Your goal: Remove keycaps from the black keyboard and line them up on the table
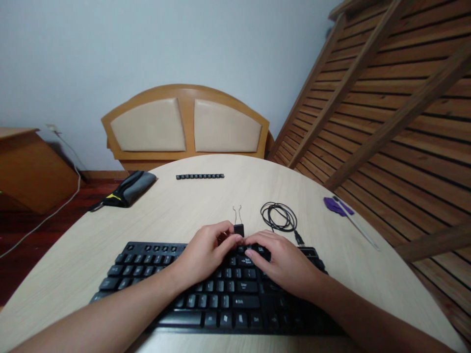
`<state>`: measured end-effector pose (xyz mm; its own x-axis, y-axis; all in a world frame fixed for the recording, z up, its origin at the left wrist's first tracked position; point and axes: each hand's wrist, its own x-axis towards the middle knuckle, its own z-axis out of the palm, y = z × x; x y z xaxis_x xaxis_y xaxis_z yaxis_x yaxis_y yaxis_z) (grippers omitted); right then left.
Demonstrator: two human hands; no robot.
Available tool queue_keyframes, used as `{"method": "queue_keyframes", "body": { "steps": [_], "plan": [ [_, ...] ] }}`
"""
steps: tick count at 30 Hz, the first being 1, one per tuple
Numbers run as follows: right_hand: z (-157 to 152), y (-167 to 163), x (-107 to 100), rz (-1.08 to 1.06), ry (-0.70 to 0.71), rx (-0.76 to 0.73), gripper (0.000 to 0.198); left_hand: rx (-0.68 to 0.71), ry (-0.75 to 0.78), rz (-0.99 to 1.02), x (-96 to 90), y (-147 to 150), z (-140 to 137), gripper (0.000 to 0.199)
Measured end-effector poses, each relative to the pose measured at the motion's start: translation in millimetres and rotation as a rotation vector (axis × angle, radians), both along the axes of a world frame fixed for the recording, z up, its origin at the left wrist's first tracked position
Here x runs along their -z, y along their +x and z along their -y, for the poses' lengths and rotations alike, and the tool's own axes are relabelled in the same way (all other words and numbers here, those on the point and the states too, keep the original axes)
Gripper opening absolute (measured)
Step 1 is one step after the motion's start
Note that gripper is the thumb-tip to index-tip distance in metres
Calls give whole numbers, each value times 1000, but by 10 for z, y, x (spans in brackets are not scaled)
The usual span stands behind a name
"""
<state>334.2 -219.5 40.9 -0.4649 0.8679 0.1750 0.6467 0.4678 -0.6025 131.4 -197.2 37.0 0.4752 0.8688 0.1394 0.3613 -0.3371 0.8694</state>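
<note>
Keyboard (221, 289) is being worked over on the pale table (375, 274), lying flat along its near side with both forearms reaching across it. At the keyboard's far edge, the left hand (204, 252) is being held with thumb and forefinger curled right up against a small black wire-pronged tool (239, 229), though whether it's being properly gripped can't be told from here. The right hand (281, 260) is being rested just beside it, over the keyboard's top row, fingers bent; anything being pinched there is getting hidden.

Risk-wise, attention is being packed into a tight spot, so a neighbouring key could get pressed or pried by accident if the fingertips slip. The wire prongs are being pointed away from the keyboard, and could end up bent or snagged if pushed sideways. The row of small black keycaps (199, 176) is being left loose-looking well beyond the keyboard; a sleeve-less forearm sweep could scatter it. The coiled cable (278, 216) is being parked just past the keyboard's far edge, near the right hand, so a tug could happen if a finger catches a loop.
</note>
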Motion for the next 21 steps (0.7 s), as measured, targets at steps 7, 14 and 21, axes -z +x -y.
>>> {"method": "queue_keyframes", "body": {
  "steps": [7,14,21],
  "plan": [
    [-9,-48,-35,21,-51,57,10,2,-58,52,13,4,-12,23],
    [-5,-55,-51,5,-37,13,11,17,-65,95,33,8,-30,25],
    [-8,-67,-66,-3,-33,-22,14,20,-93,122,32,0,-37,25]
  ]
}}
